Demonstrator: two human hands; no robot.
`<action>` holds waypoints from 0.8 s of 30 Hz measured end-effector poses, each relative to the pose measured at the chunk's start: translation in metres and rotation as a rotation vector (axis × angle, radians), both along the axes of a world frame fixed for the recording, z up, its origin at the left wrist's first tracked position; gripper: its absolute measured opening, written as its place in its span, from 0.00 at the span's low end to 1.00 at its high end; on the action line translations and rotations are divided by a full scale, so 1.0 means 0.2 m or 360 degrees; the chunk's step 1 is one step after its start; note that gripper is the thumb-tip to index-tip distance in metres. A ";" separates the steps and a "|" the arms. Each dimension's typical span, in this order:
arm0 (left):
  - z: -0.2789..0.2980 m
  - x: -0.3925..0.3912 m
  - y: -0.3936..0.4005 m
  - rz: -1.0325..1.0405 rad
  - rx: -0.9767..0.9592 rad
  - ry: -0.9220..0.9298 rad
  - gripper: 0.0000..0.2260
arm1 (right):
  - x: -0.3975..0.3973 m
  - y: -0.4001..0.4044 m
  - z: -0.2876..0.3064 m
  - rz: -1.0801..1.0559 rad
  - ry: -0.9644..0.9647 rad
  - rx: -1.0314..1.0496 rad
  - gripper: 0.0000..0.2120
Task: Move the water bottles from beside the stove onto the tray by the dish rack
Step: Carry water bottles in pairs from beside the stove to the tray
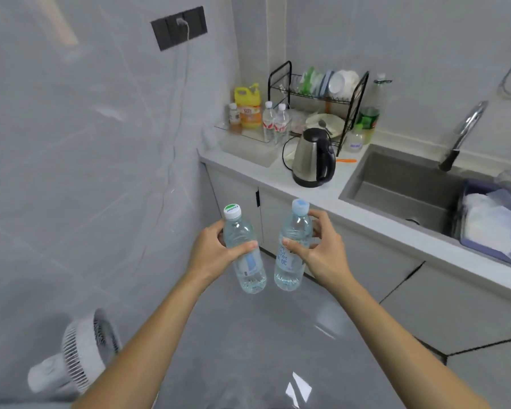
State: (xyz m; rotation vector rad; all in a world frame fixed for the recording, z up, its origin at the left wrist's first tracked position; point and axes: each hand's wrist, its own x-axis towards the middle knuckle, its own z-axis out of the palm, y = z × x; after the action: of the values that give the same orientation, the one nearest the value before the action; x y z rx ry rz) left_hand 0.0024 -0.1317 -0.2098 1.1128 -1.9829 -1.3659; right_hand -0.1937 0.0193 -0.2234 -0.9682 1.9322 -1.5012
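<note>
— What have you got hold of?

— A bottle in each hand. My left hand [216, 249] is wrapped around the green-capped bottle [244, 255], thumb across its middle; my right hand [319, 249] is closed on the blue-capped bottle [292, 249] just above the label. Both hang in the air over the grey floor [248, 349], in front of the cabinets, well apart from the tray [242, 134].

— How do they handle?

— Full of water by the look, so I judge them fairly heavy for thin plastic that gives when squeezed. A grip around the middle seems safest; smooth walls could slip.

— And where they're going?

— The clear tray sits in the counter corner, left of the dish rack [319, 95], already carrying a yellow detergent jug [248, 107] and two red-labelled bottles [275, 122]. The kettle [314, 157] stands just in front, so room is tight. The white counter [278, 178] looks hard and smooth.
</note>
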 end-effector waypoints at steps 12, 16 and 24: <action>-0.09 -0.32 -1.19 0.0093 -0.0030 0.0002 0.21 | -0.33 -1.26 -0.06 0.0092 0.0055 0.0052 0.27; -0.04 -0.47 -1.63 0.0021 -0.0026 0.0005 0.20 | -0.48 -1.64 -0.01 -0.0016 0.0094 0.0039 0.28; 0.02 -0.85 -2.22 -0.0069 -0.0067 0.0016 0.18 | -0.80 -2.18 0.05 -0.0192 0.0053 0.0026 0.29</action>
State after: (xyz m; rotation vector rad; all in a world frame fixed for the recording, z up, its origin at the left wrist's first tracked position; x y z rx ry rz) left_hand -0.1682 -0.5767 -0.2060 1.0480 -2.0299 -1.3428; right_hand -0.3532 -0.4158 -0.2141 -0.8887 2.0557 -1.5422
